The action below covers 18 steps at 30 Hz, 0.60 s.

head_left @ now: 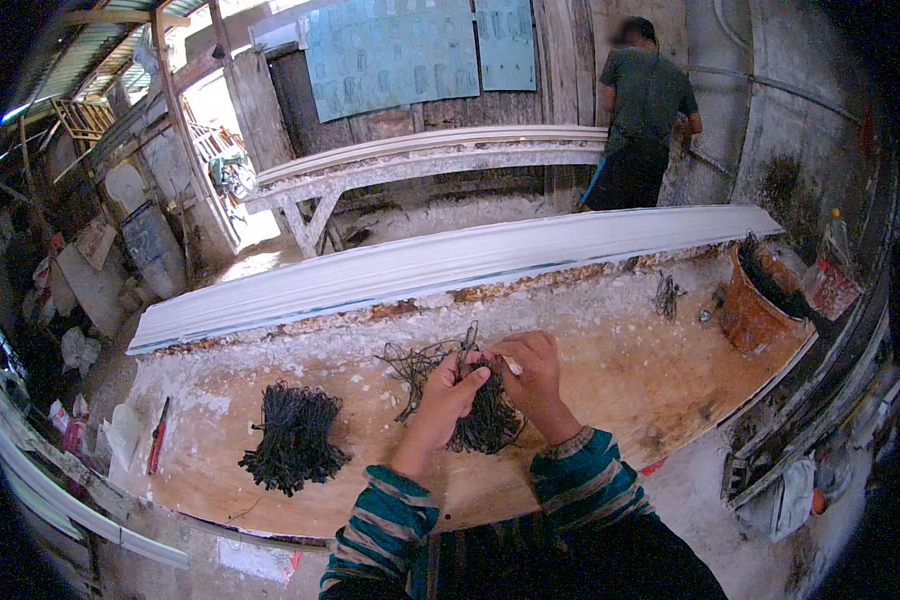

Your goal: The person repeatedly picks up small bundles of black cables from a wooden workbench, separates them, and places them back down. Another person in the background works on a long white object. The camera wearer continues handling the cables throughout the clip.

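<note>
Both my hands work close together over the wooden bench [610, 380]. My left hand [442, 402] pinches a thin dark looped strand [470, 335] that sticks up past the fingers. Fingers curled, my right hand [532, 372] almost meets it and holds a small pale piece [512, 365], too small to name. Just below them lies a bundle of black looped strands [485, 425], partly hidden by the hands. Loose dark strands [405, 370] spread out beside my left hand. A second black bundle [292, 437] rests on the bench to the left.
Red-handled cutting tool [158, 437] at the bench's left end. An orange bucket [755, 300] with dark strands stands at the right end; a small tangle [668, 295] lies near it. Long white moulding [450, 265] runs along the far edge. Beyond, a person [645, 110] stands by another bench [430, 160].
</note>
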Tool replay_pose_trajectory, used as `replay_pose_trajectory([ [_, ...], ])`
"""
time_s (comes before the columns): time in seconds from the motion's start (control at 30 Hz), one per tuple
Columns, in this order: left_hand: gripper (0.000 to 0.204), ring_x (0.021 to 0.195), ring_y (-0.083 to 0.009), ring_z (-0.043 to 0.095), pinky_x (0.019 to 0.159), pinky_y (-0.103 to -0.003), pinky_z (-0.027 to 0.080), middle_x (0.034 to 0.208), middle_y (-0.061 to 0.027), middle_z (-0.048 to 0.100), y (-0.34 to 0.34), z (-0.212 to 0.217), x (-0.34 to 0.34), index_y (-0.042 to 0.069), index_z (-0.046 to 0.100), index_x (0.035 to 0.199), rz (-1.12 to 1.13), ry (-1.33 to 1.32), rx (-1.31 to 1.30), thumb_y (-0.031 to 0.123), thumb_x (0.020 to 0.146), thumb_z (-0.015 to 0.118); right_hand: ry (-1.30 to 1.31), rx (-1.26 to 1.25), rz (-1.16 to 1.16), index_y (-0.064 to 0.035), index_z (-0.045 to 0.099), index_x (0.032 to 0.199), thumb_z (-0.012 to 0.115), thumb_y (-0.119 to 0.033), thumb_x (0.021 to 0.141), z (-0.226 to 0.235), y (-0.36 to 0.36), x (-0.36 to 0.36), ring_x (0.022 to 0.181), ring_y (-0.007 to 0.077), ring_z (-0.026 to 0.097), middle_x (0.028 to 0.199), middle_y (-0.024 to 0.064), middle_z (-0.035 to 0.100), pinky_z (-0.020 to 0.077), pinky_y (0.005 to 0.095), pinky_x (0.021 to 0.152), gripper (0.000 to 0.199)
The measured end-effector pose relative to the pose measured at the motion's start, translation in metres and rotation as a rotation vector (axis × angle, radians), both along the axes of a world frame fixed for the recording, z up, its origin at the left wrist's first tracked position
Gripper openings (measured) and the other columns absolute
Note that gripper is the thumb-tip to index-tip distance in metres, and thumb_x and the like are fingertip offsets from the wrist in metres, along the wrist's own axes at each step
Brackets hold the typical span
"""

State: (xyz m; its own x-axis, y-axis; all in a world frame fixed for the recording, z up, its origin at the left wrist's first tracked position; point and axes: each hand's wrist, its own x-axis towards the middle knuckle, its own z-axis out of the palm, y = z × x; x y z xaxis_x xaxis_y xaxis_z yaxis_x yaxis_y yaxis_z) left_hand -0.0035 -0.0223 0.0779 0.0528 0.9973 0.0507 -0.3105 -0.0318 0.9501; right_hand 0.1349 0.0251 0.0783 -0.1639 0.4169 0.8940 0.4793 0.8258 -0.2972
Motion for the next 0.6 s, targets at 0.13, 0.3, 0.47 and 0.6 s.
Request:
replay_pose_trajectory([
  [0.13, 0.018, 0.045, -0.0014, 0.029, 0.039, -0.018, 0.020, 0.060, 0.0082, 0.038, 0.002, -0.002, -0.004, 0.010, 0.051, 0.091, -0.032, 0.011, -0.059, 0.021, 0.082, 0.061, 0.014, 0.010, -0.005, -0.0137, 0.060, 0.081, 0.065, -0.005, 0.064, 0.002, 0.001, 0.001, 0.077, 0.0246, 0.053, 0.078, 0.0042, 0.057, 0.0374, 0.0377, 0.073, 0.020],
  [0.3, 0.014, 0.043, -0.0018, 0.029, 0.038, -0.018, 0.019, 0.057, 0.0081, 0.036, 0.010, -0.001, -0.007, 0.011, 0.048, 0.086, 0.035, -0.013, -0.070, 0.019, 0.082, 0.060, -0.005, 0.049, -0.125, -0.0137, 0.059, 0.080, 0.064, -0.004, 0.064, 0.006, 0.005, 0.003, 0.080, 0.0246, 0.052, 0.079, 0.0035, 0.057, 0.0353, 0.0382, 0.076, 0.020],
  [0.47, 0.014, 0.043, -0.0024, 0.031, 0.036, -0.018, 0.021, 0.058, 0.0075, 0.037, 0.013, -0.003, -0.011, 0.013, 0.047, 0.086, 0.180, -0.072, -0.097, 0.018, 0.082, 0.059, 0.118, 0.005, -0.272, -0.0110, 0.057, 0.077, 0.063, 0.001, 0.064, 0.009, 0.014, 0.010, 0.079, 0.0223, 0.052, 0.077, 0.0034, 0.055, 0.0329, 0.0358, 0.078, 0.018],
  [0.6, 0.018, 0.042, -0.0027, 0.030, 0.035, -0.019, 0.020, 0.056, 0.0071, 0.036, 0.010, 0.007, -0.008, 0.012, 0.047, 0.095, 0.212, -0.047, -0.089, 0.017, 0.082, 0.059, 0.158, -0.037, -0.303, -0.0140, 0.058, 0.080, 0.064, -0.006, 0.065, 0.004, 0.018, 0.015, 0.083, 0.0246, 0.052, 0.080, 0.0041, 0.057, 0.0342, 0.0396, 0.077, 0.018],
])
